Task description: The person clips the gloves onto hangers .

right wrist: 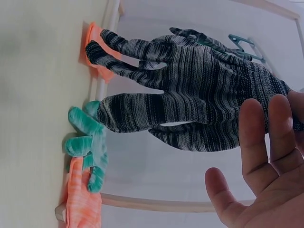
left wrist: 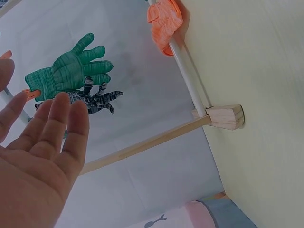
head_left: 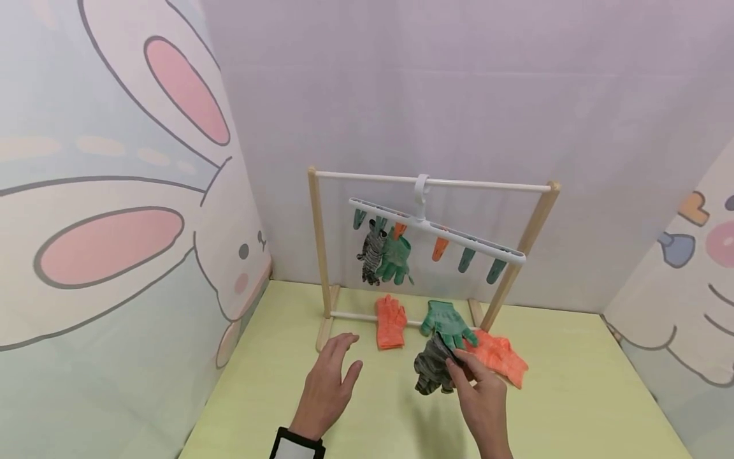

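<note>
My right hand [head_left: 483,396] pinches a black-and-grey striped knit glove [head_left: 431,366] by its cuff between thumb and fingers, above the table. In the right wrist view the striped glove [right wrist: 199,90] dangles with its fingers spread. My left hand [head_left: 328,387] hovers to the left over the table, holding nothing, fingers relaxed and apart. Beyond it, another striped glove [head_left: 373,255] and a green glove [head_left: 395,258] hang from clips on a white hanger [head_left: 482,243]. On the table lie an orange glove [head_left: 391,324], a green glove [head_left: 444,320] and, at right, more orange knit fabric [head_left: 503,358].
A wooden rack with a white top rod [head_left: 487,185] carries the hanger, which slants down to the right. Orange clips [head_left: 439,248] and green clips [head_left: 496,271] dangle from it. A low white bar [head_left: 355,315] joins the rack's feet. Printed curtains surround the yellow table [head_left: 573,382].
</note>
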{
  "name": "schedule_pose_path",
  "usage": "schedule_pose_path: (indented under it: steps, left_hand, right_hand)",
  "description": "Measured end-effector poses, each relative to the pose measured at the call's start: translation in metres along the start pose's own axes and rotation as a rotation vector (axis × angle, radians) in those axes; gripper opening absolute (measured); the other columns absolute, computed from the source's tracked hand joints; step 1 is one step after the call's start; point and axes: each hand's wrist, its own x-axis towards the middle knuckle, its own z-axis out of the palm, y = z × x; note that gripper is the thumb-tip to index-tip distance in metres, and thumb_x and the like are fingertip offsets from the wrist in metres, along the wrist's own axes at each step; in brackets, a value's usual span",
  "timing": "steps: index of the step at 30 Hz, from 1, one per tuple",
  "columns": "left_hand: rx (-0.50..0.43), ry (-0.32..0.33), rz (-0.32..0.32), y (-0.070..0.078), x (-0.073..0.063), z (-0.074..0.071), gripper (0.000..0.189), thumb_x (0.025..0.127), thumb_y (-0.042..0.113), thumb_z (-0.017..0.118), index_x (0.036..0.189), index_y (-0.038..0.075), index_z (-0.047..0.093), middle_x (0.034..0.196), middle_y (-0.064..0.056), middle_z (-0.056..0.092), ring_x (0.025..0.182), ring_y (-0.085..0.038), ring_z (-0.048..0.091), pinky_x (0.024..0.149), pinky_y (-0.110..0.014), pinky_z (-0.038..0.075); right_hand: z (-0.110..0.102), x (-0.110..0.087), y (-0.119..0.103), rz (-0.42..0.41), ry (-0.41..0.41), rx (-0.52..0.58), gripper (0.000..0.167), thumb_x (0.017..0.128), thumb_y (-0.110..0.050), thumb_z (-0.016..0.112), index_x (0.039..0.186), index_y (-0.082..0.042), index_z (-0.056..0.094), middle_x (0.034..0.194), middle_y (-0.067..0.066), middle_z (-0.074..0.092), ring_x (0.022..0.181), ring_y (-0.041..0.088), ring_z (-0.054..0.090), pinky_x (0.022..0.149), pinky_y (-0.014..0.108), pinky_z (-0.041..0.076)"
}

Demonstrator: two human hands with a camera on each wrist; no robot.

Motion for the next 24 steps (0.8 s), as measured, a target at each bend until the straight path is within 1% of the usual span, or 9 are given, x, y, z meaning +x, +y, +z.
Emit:
schedule_pose_path:
  steps: [4, 9, 13, 17, 21, 24]
  left_hand:
    - [0.017, -0.016, 0.004, -0.0017, 0.0013, -0.0016, 0.049, 0.097, 0.025, 0.07, 0.143, 0.017, 0.055, 0.143, -0.002, 0.058, 0.129, -0.018, 0.06, 0.091, -0.038, 0.057]
    - [0.045, -0.036, -0.02, -0.0019, 0.005, -0.005, 0.059, 0.099, 0.028, 0.067, 0.152, 0.017, 0.046, 0.153, -0.009, 0.051, 0.137, -0.026, 0.055, 0.097, -0.045, 0.056]
    - [0.055, -0.055, -0.037, -0.0016, 0.0062, -0.0075, 0.064, 0.099, 0.029, 0.067, 0.156, 0.016, 0.041, 0.159, -0.012, 0.045, 0.141, -0.029, 0.051, 0.1, -0.047, 0.054]
    - [0.054, -0.059, -0.049, -0.0018, 0.0057, -0.0089, 0.067, 0.098, 0.028, 0.069, 0.157, 0.016, 0.039, 0.162, -0.012, 0.04, 0.144, -0.03, 0.049, 0.099, -0.048, 0.054]
    - [0.05, -0.056, -0.048, -0.0026, 0.0061, -0.0091, 0.071, 0.098, 0.028, 0.069, 0.159, 0.018, 0.035, 0.165, -0.012, 0.035, 0.145, -0.029, 0.047, 0.098, -0.047, 0.055]
    - [0.046, -0.055, -0.045, -0.0033, 0.0069, -0.0091, 0.073, 0.098, 0.029, 0.068, 0.161, 0.021, 0.032, 0.166, -0.012, 0.034, 0.146, -0.03, 0.045, 0.097, -0.047, 0.055]
  right_hand:
    - [0.001, -0.0018, -0.0011, -0.009, 0.005, -0.007, 0.013, 0.09, -0.008, 0.076, 0.103, -0.008, 0.078, 0.075, 0.004, 0.073, 0.06, -0.002, 0.056, 0.048, 0.021, 0.042]
    - [0.0022, -0.0025, -0.0027, -0.031, 0.021, -0.024, 0.013, 0.089, -0.006, 0.077, 0.101, -0.009, 0.078, 0.071, 0.001, 0.068, 0.059, -0.002, 0.052, 0.048, 0.021, 0.042]
    - [0.0025, -0.0031, -0.0038, -0.055, 0.059, -0.048, 0.014, 0.086, -0.005, 0.078, 0.099, -0.009, 0.079, 0.071, 0.0, 0.066, 0.06, -0.001, 0.049, 0.048, 0.02, 0.041]
    - [0.0026, -0.0034, -0.0028, -0.08, 0.105, -0.057, 0.015, 0.084, -0.004, 0.08, 0.099, -0.009, 0.081, 0.073, -0.001, 0.067, 0.06, 0.0, 0.048, 0.05, 0.018, 0.04]
    - [0.0029, -0.0031, -0.0014, -0.106, 0.139, -0.071, 0.015, 0.082, -0.003, 0.082, 0.097, -0.008, 0.081, 0.07, -0.004, 0.059, 0.062, 0.0, 0.045, 0.054, 0.017, 0.036]
    - [0.0038, -0.0029, -0.0013, -0.117, 0.153, -0.08, 0.014, 0.082, -0.002, 0.082, 0.095, -0.007, 0.081, 0.069, -0.004, 0.052, 0.063, 0.0, 0.042, 0.053, 0.018, 0.033]
